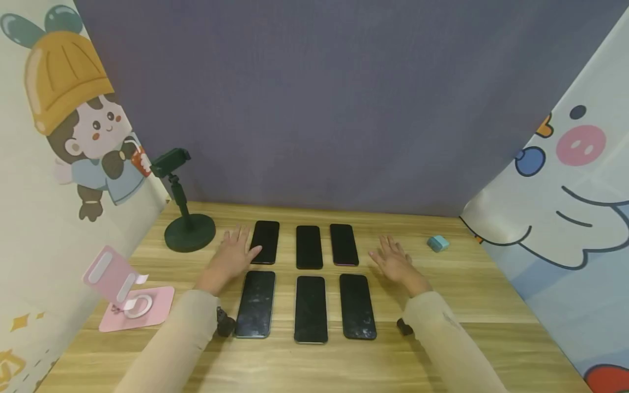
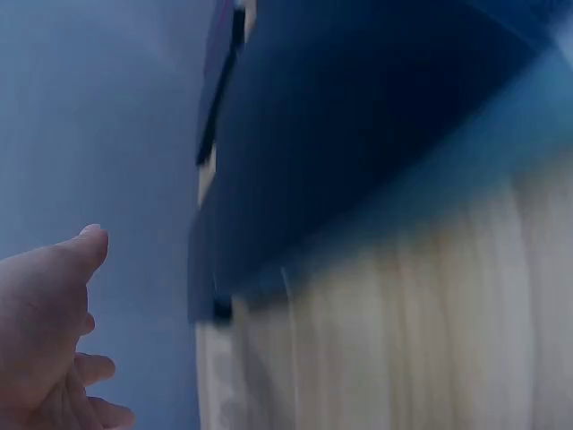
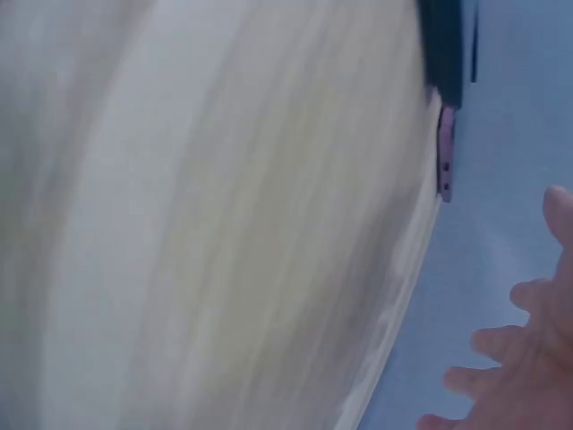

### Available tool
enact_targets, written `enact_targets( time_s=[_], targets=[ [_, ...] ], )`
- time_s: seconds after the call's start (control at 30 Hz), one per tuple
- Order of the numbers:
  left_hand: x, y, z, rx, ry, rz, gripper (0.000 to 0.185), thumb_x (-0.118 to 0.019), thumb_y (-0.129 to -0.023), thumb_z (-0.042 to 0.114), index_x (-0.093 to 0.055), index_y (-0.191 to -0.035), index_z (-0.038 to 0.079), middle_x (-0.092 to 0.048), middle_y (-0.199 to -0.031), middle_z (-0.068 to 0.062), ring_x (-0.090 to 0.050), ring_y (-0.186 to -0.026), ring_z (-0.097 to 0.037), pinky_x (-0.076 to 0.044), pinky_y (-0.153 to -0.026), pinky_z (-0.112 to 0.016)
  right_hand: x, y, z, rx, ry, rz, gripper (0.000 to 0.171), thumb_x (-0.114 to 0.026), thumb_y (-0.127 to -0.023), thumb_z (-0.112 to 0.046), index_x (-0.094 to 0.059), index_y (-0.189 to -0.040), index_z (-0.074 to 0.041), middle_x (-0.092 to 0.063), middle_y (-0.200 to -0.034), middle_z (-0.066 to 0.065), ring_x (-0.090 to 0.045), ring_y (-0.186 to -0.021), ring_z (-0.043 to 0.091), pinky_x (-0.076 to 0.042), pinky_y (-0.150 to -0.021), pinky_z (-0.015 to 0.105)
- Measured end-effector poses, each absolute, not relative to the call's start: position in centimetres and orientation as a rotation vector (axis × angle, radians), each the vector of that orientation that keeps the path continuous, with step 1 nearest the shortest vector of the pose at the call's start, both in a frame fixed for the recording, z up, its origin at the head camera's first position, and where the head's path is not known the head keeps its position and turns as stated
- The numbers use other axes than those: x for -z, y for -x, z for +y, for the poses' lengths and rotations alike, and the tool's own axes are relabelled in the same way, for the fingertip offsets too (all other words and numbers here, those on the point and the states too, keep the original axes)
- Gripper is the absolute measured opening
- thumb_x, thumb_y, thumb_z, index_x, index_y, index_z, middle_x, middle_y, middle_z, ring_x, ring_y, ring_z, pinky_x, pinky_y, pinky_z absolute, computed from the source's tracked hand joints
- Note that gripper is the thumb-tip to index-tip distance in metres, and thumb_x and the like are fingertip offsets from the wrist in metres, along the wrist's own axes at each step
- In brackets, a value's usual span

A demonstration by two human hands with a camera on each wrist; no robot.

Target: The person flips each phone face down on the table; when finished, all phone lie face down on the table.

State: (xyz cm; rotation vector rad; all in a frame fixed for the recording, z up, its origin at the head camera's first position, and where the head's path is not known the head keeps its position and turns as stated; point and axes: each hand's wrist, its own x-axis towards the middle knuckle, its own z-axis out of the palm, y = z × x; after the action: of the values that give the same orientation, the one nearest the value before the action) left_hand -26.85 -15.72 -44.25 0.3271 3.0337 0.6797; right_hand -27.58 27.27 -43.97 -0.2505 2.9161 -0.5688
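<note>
Phones: 6 dark handsets lie face up in 2 rows of 3 on the wooden table point(image 1: 442, 305), head view.
Left hand point(image 1: 235, 254): flat, fingers spread, thumb touching the back-left phone point(image 1: 266, 242).
Right hand point(image 1: 395, 259): flat, fingers apart, near the back-right phone point(image 1: 344, 244), not touching.
Left wrist view: blurred; thumb point(image 2: 76, 255) extended, grip holding nothing.
Right wrist view: blurred; fingers point(image 3: 501, 345) spread.

Six black phones point(image 1: 309, 246), pink stand point(image 1: 125, 292), teal block point(image 1: 438, 243).

Beige sleeves point(image 1: 182, 333) — long (both arms), plain.
</note>
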Motion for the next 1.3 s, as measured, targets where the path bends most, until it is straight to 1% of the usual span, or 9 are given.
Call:
enact_targets(
  time_s=[0.27, 0.43, 0.57, 0.67, 0.83, 1.0, 1.13, 1.23, 1.3],
  targets=[
    [43.0, 26.5, -11.3, -0.737, -0.447, 2.980, 0.073, -0.045, -0.103, 0.040, -0.010, -0.155, 0.002, -0.006, -0.156, -0.030, -0.007, -0.139, -0.053, -0.019, -0.109, -0.062, 44.0, 26.7, 26.8, 0.747, 0.252, 2.897, 0.084, -0.019, -0.100, -0.062, 0.001, -0.155, -0.002, 0.002, -0.156, 0.030, -0.001, -0.139, 0.054, -0.004, -0.103, 0.073],
    [42.9, 26.1, -8.7, -0.761, -0.474, 2.932, 0.075, -0.044, -0.103, 0.044, -0.011, -0.156, 0.003, -0.005, -0.158, -0.026, -0.009, -0.141, -0.049, -0.021, -0.109, -0.059, 44.0, 26.1, 26.5, 0.862, 0.290, 2.860, 0.081, -0.023, -0.102, -0.058, 0.001, -0.154, 0.000, -0.001, -0.156, 0.031, -0.003, -0.140, 0.051, -0.005, -0.107, 0.067],
    [43.0, 25.6, -6.6, -0.835, -0.509, 2.913, 0.074, -0.050, -0.102, 0.042, -0.015, -0.155, 0.004, -0.010, -0.157, -0.026, -0.013, -0.141, -0.047, -0.024, -0.109, -0.058, 43.9, 25.4, 26.4, 0.940, 0.343, 2.837, 0.077, -0.029, -0.105, -0.050, -0.002, -0.153, 0.004, -0.006, -0.155, 0.032, -0.006, -0.140, 0.051, -0.007, -0.110, 0.062],
    [43.3, 25.3, -5.1, -0.874, -0.560, 2.906, 0.073, -0.051, -0.101, 0.040, -0.018, -0.156, 0.006, -0.016, -0.156, -0.026, -0.019, -0.140, -0.045, -0.028, -0.107, -0.057, 43.7, 24.8, 26.2, 0.941, 0.353, 2.836, 0.073, -0.032, -0.106, -0.043, -0.005, -0.152, 0.006, -0.010, -0.153, 0.034, -0.011, -0.138, 0.052, -0.010, -0.110, 0.061],
    [43.7, 24.7, -2.9, -0.916, -0.624, 2.859, 0.070, -0.052, -0.101, 0.039, -0.021, -0.155, 0.006, -0.023, -0.154, -0.025, -0.026, -0.138, -0.044, -0.034, -0.105, -0.055, 43.5, 23.7, 25.7, 0.948, 0.340, 2.821, 0.068, -0.035, -0.107, -0.037, -0.009, -0.152, 0.006, -0.019, -0.149, 0.038, -0.022, -0.134, 0.055, -0.017, -0.108, 0.063],
    [43.5, 24.0, -1.0, -0.950, -0.659, 2.797, 0.066, -0.055, -0.101, 0.033, -0.027, -0.152, 0.001, -0.030, -0.149, -0.026, -0.034, -0.134, -0.044, -0.038, -0.103, -0.052, 43.5, 22.8, 25.3, 0.962, 0.326, 2.804, 0.067, -0.039, -0.106, -0.034, -0.012, -0.152, 0.007, -0.032, -0.142, 0.040, -0.038, -0.126, 0.054, -0.027, -0.103, 0.065],
    [43.7, 23.7, 0.3, -0.959, -0.664, 2.781, 0.063, -0.059, -0.099, 0.029, -0.033, -0.149, 0.000, -0.039, -0.142, -0.025, -0.046, -0.125, -0.039, -0.045, -0.096, -0.047, 43.5, 22.3, 25.2, 0.937, 0.321, 2.810, 0.063, -0.042, -0.106, -0.029, -0.018, -0.150, 0.009, -0.046, -0.131, 0.036, -0.046, -0.119, 0.051, -0.035, -0.099, 0.064],
    [44.0, 23.5, 1.3, -0.992, -0.632, 2.744, 0.063, -0.060, -0.098, 0.030, -0.035, -0.149, 0.003, -0.039, -0.143, -0.026, -0.047, -0.125, -0.039, -0.045, -0.097, -0.048, 43.6, 21.9, 25.2, 0.933, 0.323, 2.810, 0.061, -0.045, -0.105, -0.029, -0.024, -0.147, 0.011, -0.053, -0.122, 0.029, -0.052, -0.112, 0.046, -0.043, -0.093, 0.059],
    [44.2, 23.5, 1.9, -1.023, -0.597, 2.712, 0.063, -0.061, -0.098, 0.032, -0.036, -0.149, 0.004, -0.039, -0.145, -0.026, -0.044, -0.129, -0.039, -0.043, -0.099, -0.051, 43.6, 21.7, 25.1, 0.944, 0.324, 2.802, 0.061, -0.048, -0.104, -0.029, -0.028, -0.145, 0.012, -0.056, -0.116, 0.025, -0.056, -0.106, 0.041, -0.047, -0.089, 0.055]
  ],
)
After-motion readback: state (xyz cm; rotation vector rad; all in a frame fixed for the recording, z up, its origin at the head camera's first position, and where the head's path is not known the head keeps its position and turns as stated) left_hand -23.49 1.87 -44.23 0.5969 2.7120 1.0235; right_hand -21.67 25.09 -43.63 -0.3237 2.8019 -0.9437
